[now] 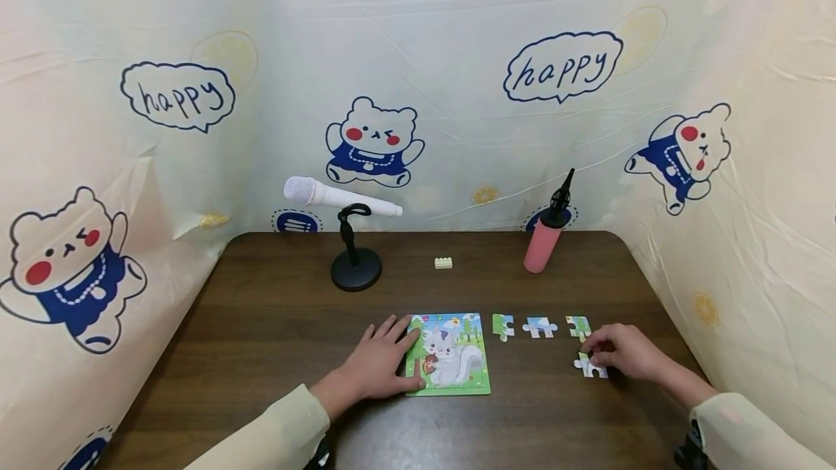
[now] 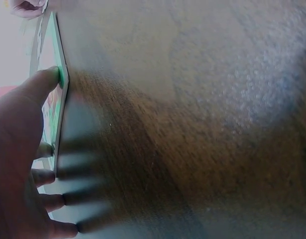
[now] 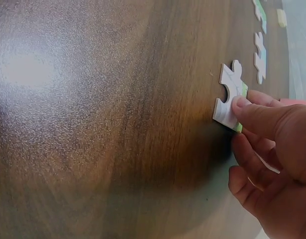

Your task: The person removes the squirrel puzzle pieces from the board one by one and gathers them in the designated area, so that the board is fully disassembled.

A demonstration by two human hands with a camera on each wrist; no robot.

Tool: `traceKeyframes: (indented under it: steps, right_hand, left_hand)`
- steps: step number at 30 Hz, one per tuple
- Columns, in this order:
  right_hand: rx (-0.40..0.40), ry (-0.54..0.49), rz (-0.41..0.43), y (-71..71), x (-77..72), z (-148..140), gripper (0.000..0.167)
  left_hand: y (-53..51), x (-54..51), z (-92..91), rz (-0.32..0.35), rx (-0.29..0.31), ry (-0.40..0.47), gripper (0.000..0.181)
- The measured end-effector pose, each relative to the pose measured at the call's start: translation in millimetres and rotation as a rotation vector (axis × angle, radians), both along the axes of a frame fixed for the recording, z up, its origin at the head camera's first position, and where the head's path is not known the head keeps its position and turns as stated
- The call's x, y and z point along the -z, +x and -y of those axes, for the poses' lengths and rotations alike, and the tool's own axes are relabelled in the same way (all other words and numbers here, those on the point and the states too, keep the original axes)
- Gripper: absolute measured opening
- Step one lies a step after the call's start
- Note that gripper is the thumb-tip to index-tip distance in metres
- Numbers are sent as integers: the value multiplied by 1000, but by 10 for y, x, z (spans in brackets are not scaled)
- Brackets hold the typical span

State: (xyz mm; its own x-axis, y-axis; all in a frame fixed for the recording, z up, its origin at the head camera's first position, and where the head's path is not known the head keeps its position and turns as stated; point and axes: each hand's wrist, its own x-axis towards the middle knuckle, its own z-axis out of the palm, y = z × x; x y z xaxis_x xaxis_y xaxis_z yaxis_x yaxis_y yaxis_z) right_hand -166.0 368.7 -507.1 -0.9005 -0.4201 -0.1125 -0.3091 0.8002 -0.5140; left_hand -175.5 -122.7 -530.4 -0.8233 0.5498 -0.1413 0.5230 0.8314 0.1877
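A square jigsaw puzzle (image 1: 456, 365) with a white squirrel picture lies on the table in the head view. My left hand (image 1: 381, 363) rests on its left side, fingers spread and straight; in the left wrist view the thumb (image 2: 41, 82) presses on the green edge. Farther right, my right hand (image 1: 623, 351) pinches a white and green puzzle piece (image 3: 233, 82) between thumb and fingers, low over the table. Above and left of that hand lie three loose pieces: a green one (image 1: 501, 326), a blue and white one (image 1: 539, 323) and a green-blue one (image 1: 578, 323).
Behind the puzzle, a white microphone (image 1: 346, 198) rests on a black stand (image 1: 355, 269). A small cream toy brick (image 1: 443, 263) and a pink hand pump (image 1: 543, 245) with a black nozzle stand toward the back. Printed cloth (image 1: 457, 56) hangs around the brown table (image 1: 261, 354).
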Motion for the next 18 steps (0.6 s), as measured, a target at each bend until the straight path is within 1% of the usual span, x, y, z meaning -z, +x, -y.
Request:
traceKeyframes:
  steps: [7, 13, 18]
  right_hand:
    - [18, 25, -15, 21, 10, 4, 13]
    - [51, 39, -16, 29, 36, -12, 13]
    - [61, 39, -11, 28, -11, -6, 11]
  left_hand:
    - [-14, 1, 3, 9, 0, -1, 94]
    - [-14, -7, -5, 15, -4, 0, 94]
    - [-10, -6, -14, 19, -8, 2, 94]
